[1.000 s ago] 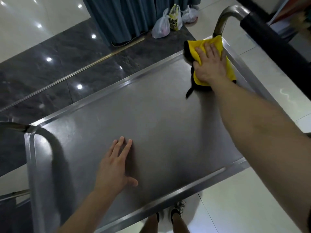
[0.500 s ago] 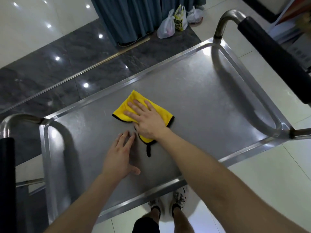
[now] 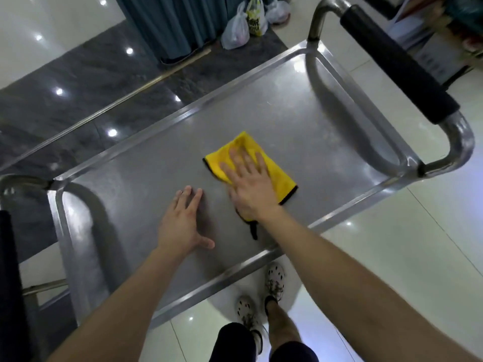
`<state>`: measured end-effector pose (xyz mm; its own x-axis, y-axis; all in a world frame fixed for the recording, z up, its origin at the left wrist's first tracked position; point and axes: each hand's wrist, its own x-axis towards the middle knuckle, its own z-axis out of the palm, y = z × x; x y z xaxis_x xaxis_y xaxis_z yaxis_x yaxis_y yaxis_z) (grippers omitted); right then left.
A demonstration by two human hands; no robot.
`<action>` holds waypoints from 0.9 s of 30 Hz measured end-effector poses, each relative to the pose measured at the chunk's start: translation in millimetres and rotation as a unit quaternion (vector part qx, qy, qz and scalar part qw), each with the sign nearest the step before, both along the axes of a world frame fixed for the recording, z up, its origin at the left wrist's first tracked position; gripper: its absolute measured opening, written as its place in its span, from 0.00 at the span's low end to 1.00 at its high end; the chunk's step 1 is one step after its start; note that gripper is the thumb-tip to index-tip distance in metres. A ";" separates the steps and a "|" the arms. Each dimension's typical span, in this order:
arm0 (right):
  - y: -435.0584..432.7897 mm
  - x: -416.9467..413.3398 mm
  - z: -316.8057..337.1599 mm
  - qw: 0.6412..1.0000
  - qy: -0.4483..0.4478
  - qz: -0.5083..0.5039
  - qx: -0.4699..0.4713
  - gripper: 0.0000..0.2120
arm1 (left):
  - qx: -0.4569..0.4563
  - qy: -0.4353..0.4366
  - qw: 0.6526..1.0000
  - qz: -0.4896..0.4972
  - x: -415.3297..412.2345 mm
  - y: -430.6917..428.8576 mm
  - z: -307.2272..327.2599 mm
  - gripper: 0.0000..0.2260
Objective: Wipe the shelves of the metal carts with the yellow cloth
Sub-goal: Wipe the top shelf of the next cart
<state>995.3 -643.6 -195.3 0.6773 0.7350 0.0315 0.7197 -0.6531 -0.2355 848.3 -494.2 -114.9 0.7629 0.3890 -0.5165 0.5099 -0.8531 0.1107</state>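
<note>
Yellow cloth (image 3: 271,170), black-edged, lies flat on the top shelf (image 3: 326,121) of one metal cart, pressed under the right hand (image 3: 252,188), whose fingers (image 3: 236,158) are spread open and flat upon it, gripping nothing. The left hand (image 3: 183,222) rests palm down on bare steel just beside the cloth, toward the cart's left end; its fingers (image 3: 192,195) are extended, close together, thumb apart, holding nothing. Count: two hands, two bare forearms, one cloth, one shelf in full view. The cloth sits near the shelf's middle, closer to the near rim than to the far rim; a black tab of it trails toward the near rim.

One tubular handle with a black grip (image 3: 397,61) rises at the shelf's right end. A second handle stands at the left end, its dark grip cut off by the frame edge. Beyond the far rim lie dark marble floor (image 3: 78,82), a blue curtain (image 3: 172,19) and three plastic bags (image 3: 235,32). Pale tiles (image 3: 392,257) lie beside the near rim, where two shoes (image 3: 274,279) show. Lower shelves are hidden, and items beyond the right handle are blurred.
</note>
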 end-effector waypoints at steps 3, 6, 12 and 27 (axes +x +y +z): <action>11.5 -56.5 2.7 0.996 0.029 0.077 0.026 0.29 | 0.000 -0.009 1.000 -0.006 -2.6 -0.5 -1.1 0.69; -15.3 -27.1 8.2 0.993 0.025 0.116 0.014 0.28 | -0.001 -0.007 1.000 -0.006 -1.5 -0.3 -1.4 0.69; -163.3 123.2 12.7 0.990 0.027 -0.134 -0.028 0.27 | -0.019 -0.017 1.000 -0.005 -0.6 2.1 -5.8 0.71; -84.7 -79.7 11.2 0.993 0.049 0.110 -0.010 0.29 | -0.004 -0.034 0.999 0.001 -7.4 7.8 -17.4 0.71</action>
<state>915.6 -728.3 -184.1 0.5002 0.8649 -0.0419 0.8193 -0.4884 -0.3002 840.9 -486.4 -132.3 0.7961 0.3864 -0.4656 0.5022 -0.8513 0.1521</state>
